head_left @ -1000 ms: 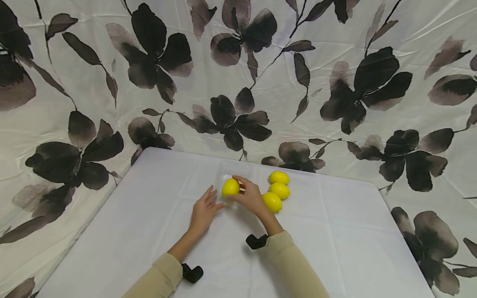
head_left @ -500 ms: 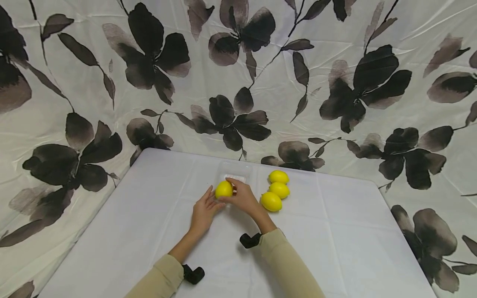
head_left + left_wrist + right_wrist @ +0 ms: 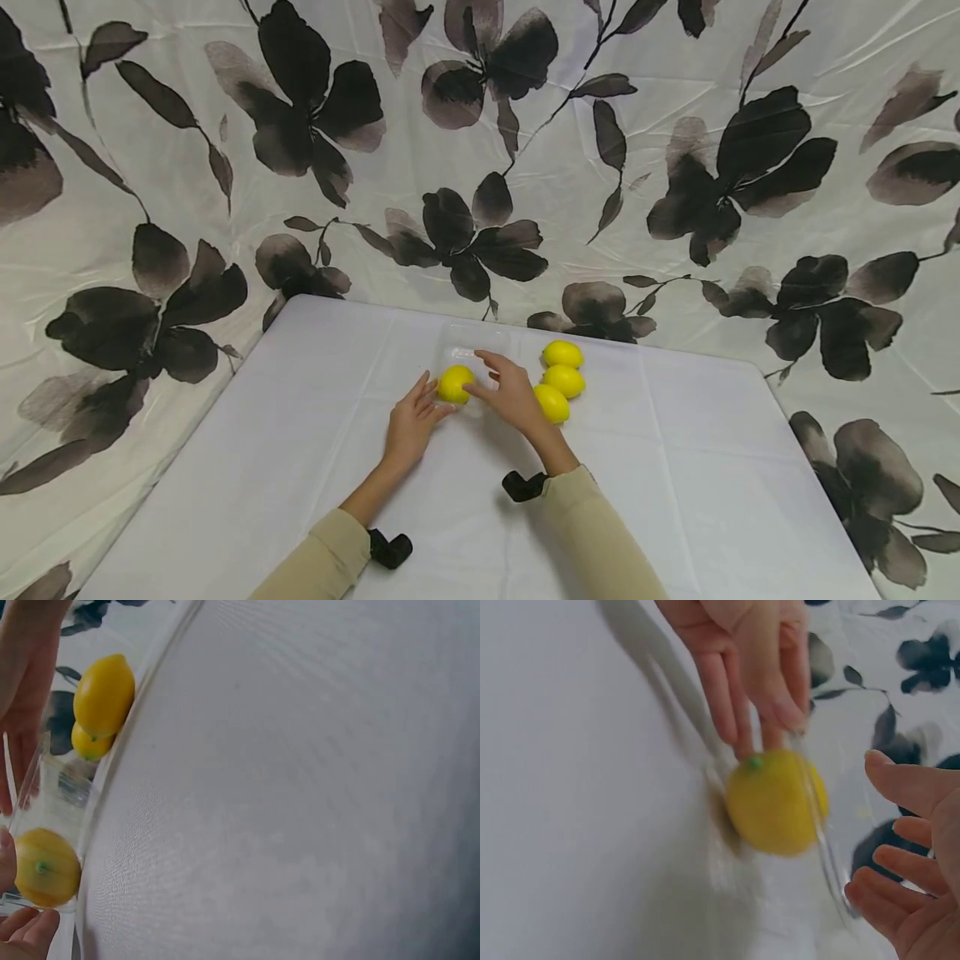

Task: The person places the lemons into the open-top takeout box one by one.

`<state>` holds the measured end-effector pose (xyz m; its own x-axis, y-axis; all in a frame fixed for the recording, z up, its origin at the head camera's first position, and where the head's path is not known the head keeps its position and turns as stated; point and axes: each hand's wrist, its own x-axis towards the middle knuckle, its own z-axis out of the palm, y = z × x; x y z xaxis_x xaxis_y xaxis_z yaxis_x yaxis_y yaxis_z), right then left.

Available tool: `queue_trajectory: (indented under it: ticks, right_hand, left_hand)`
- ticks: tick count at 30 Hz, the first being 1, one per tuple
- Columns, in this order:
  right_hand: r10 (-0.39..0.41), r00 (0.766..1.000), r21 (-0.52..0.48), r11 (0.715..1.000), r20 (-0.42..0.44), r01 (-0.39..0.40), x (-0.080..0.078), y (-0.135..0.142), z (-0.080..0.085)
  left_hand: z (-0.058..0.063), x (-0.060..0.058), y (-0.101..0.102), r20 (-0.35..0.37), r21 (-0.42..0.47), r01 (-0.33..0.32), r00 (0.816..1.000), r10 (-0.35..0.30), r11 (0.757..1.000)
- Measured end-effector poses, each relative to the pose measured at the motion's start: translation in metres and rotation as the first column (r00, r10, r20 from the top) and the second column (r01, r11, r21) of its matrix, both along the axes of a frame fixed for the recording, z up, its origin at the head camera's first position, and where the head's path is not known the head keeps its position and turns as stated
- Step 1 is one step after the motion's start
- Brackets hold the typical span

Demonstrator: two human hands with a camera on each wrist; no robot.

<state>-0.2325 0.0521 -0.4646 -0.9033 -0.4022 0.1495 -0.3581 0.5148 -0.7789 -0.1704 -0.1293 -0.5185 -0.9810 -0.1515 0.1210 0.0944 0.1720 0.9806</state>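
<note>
A yellow lemon (image 3: 455, 384) sits in the near end of a clear plastic container (image 3: 476, 335), also seen in the right wrist view as a lemon (image 3: 774, 806) behind the see-through wall. My left hand (image 3: 408, 429) holds that near-left end, thumb on one side and fingers on the other. To the right of this lemon, my right hand (image 3: 512, 392) is spread, its thumb close to the fruit and its fingers apart with nothing held; the right wrist view shows the hand (image 3: 922, 862) clear of the lemon. The container's transparent edges are hard to make out.
Three more lemons (image 3: 564, 382) lie in a row right of the container, the nearest partly behind my right wrist. A white cloth covers the table (image 3: 300, 433). Floral fabric (image 3: 480, 167) hangs behind its back edge.
My right hand carried the lemon left and down to the container's near end, let go of it, and drew back to the right with its fingers spread. The left hand stayed in place.
</note>
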Motion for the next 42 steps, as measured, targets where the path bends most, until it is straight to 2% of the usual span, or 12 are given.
queue_trajectory:
  ticks: [5,9,13,18,25,34,42]
  right_hand:
    - [-0.101,0.995,-0.091,0.991,-0.021,0.099,0.000,0.038,0.007]
    - [-0.159,0.987,-0.124,0.980,0.005,0.158,-0.001,0.067,0.009]
    - [-0.195,0.980,-0.121,0.972,0.051,0.200,0.004,0.090,0.005]
    - [-0.239,0.970,-0.109,0.964,0.053,0.243,0.011,0.109,-0.008]
    - [-0.287,0.956,-0.131,0.947,0.059,0.292,0.021,0.121,-0.021]
    - [-0.256,0.960,-0.181,0.945,0.113,0.273,0.028,0.119,-0.042]
    - [-0.296,0.950,-0.189,0.932,0.095,0.309,0.029,0.117,-0.049]
  left_hand:
    - [0.002,-0.001,0.002,0.016,-0.029,-0.006,1.000,0.007,1.000]
    - [0.004,-0.002,0.002,0.028,-0.043,-0.009,1.000,0.010,0.999]
    - [0.005,-0.001,0.003,0.044,-0.031,-0.002,0.999,0.003,1.000]
    - [0.008,0.001,0.004,0.047,-0.032,-0.007,0.999,0.008,0.999]
    - [0.009,0.001,0.006,0.050,-0.032,0.000,0.999,0.001,0.999]
    - [0.003,0.002,0.006,0.058,-0.025,-0.004,0.998,0.006,1.000]
    - [-0.001,0.001,0.007,0.036,-0.016,0.004,0.999,-0.004,1.000]
